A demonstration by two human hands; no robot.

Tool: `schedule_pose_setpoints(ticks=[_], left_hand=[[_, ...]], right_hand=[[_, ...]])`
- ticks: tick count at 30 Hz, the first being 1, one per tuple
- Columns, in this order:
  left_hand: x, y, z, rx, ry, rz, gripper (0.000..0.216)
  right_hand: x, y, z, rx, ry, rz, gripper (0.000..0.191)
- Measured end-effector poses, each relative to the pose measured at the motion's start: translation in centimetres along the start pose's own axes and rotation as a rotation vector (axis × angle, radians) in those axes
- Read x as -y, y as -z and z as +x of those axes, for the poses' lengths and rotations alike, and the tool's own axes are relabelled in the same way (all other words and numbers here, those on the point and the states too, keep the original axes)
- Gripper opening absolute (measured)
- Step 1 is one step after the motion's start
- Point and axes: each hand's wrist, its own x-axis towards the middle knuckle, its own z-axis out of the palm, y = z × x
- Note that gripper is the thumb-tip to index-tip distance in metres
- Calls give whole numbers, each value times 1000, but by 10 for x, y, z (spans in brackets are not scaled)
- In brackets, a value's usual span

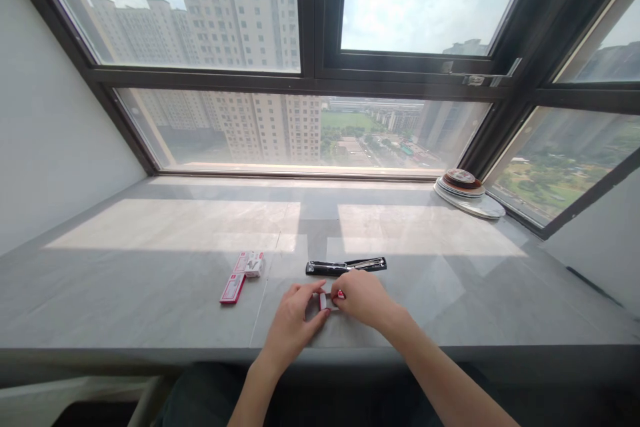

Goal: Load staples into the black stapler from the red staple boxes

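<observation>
My left hand [295, 317] and my right hand [363, 297] meet near the front of a grey stone sill [150, 280]. Between their fingertips they hold a small red and white staple box [327, 299]; most of it is hidden by the fingers. Just beyond the hands lies a black stapler [346, 267], swung open flat, with its metal rail showing on the right half. To the left lie a small red and white box [254, 264] and a flat red and white box part [233, 288].
A stack of round plates [467, 192] sits at the back right corner by the window frame. Large windows [220, 127] run along the back of the sill. The sill's front edge [150, 352] is close to my body.
</observation>
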Motion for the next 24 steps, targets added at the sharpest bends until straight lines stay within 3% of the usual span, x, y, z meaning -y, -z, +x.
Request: schedule_pose_setpoints(ticks=[5,9,17,24], left_hand=[[-2,2,-1,-11,4,-3,54],[-2,2,-2,-17,11,-15,54],[-2,0,-1,-5,14,-26,54],[-5,4,0,-44,0,13,50]], right_hand=[[4,7,15,120,164,-207,16],[-8,4,12,89,212,-126,14],[-35,-19,-3,-133,61,354,8],[-60,-18,-38,-219,-67,456,21]])
